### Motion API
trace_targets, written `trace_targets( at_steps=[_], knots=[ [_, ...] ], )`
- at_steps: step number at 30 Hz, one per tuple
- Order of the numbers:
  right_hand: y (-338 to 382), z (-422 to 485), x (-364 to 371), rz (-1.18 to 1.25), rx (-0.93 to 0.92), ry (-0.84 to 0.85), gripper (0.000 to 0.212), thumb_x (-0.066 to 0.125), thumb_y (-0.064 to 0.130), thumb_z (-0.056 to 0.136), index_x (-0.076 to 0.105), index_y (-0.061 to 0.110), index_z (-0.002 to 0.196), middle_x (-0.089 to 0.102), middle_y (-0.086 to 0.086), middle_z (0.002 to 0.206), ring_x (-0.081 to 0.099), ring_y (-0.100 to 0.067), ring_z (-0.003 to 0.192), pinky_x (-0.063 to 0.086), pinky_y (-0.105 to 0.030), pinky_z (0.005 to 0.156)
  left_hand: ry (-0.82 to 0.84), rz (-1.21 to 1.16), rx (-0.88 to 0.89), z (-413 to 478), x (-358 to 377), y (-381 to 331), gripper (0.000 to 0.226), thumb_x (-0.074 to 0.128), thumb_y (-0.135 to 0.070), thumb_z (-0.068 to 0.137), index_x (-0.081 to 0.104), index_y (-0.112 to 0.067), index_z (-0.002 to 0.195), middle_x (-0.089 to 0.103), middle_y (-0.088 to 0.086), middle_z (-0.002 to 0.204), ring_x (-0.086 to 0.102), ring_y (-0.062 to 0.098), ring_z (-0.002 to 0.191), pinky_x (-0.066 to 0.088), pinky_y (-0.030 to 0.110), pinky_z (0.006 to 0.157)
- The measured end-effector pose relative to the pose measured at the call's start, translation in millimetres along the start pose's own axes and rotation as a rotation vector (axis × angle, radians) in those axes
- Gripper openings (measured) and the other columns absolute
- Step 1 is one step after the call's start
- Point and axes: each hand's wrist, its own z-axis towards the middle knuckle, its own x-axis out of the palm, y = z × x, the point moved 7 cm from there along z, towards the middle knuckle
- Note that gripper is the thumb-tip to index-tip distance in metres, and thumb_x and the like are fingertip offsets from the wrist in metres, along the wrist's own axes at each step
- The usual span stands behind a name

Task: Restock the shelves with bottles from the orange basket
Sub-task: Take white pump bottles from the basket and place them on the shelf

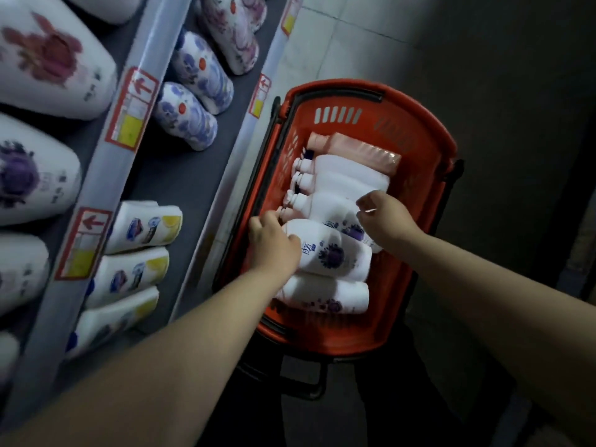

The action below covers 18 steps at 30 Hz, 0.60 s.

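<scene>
Two-handed reach into orange basket [442,137]. Left hand [272,243] grasping the cap end of a white purple-flowered bottle [332,253], thumb across its front, fingers curled by the neck. Right hand [387,217] curled down onto the neighbouring white bottle [335,209] just beyond; cannot tell whether clasping or merely touching. Beyond both hands, more white bottles [342,175] and a pink bottle [361,150], lying side by side in the basket. Left of left hand, shelves [193,175] holding flowered bottles [190,114].

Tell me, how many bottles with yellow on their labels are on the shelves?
3, in a row on the lower shelf beside the orange basket: far bottle, middle bottle, nearest bottle. The left forearm may hide more.
</scene>
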Motion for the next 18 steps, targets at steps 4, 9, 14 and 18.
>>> trace_targets(
  at_steps=[4, 9, 14, 18],
  knots=[
    [1, 8, 6, -0.083, -0.057, 0.123, 0.027, 0.054, 0.012, 0.092, 0.060, 0.005, 0.117, 0.064, -0.010, 0.118, 0.058, -0.027, 0.109, 0.043, -0.028, 0.085, 0.037, -0.238, -0.311, -14, 35, 23, 0.070, 0.061, -0.026, 0.082, 0.028, -0.014, 0.142, 0.031, 0.014, 0.148, 0.039, 0.033, 0.131, 0.033, 0.042, 0.110],
    [3, 15, 11, -0.234, -0.127, 0.281, 0.028, 0.052, 0.018, 0.095, 0.057, 0.007, 0.120, 0.067, -0.012, 0.112, 0.059, -0.024, 0.104, 0.037, -0.020, 0.073, -0.012, -0.772, -0.690, -17, 98, 63, 0.083, 0.065, -0.048, 0.065, 0.039, -0.015, 0.137, 0.046, 0.014, 0.137, 0.054, 0.027, 0.107, 0.053, 0.045, 0.090],
    [6, 19, 51, -0.374, -0.180, 0.432, 0.032, 0.055, 0.029, 0.093, 0.060, 0.003, 0.112, 0.064, -0.015, 0.111, 0.050, -0.021, 0.086, 0.035, -0.026, 0.070, -0.062, -0.976, -0.753, -16, 122, 68, 0.076, 0.069, -0.054, 0.071, 0.038, -0.021, 0.132, 0.050, 0.003, 0.127, 0.054, 0.030, 0.114, 0.050, 0.048, 0.093],
    [7, 23, 70, -0.473, -0.222, 0.420, 0.024, 0.056, 0.035, 0.093, 0.057, 0.011, 0.096, 0.057, -0.009, 0.091, 0.051, -0.026, 0.087, 0.033, -0.027, 0.070, -0.065, -0.958, -0.723, -26, 107, 53, 0.054, 0.059, -0.034, 0.091, 0.040, -0.012, 0.136, 0.053, 0.012, 0.128, 0.055, 0.030, 0.111, 0.049, 0.039, 0.094]
  ],
)
